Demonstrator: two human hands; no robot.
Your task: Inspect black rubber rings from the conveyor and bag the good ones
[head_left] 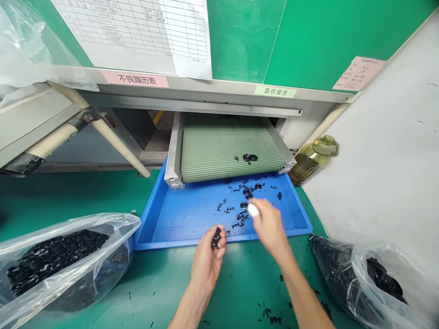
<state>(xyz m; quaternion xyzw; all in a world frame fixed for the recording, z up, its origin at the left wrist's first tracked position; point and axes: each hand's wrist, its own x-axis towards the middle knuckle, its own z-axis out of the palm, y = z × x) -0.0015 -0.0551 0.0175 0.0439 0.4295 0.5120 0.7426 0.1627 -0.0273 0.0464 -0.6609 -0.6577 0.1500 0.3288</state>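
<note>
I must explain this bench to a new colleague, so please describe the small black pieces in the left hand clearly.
Below the green woven conveyor belt sits a shallow blue plastic tray. At its near edge, the left hand cups a small clump of black pieces, packed together, unlike the loose pieces scattered in the tray.

Small black pieces [216, 238] are partly hidden inside the curled left hand [207, 258]; the clear plastic bag [380, 283] at lower right runs off the picture's edge, its dark contents too shadowed to make out.
</note>
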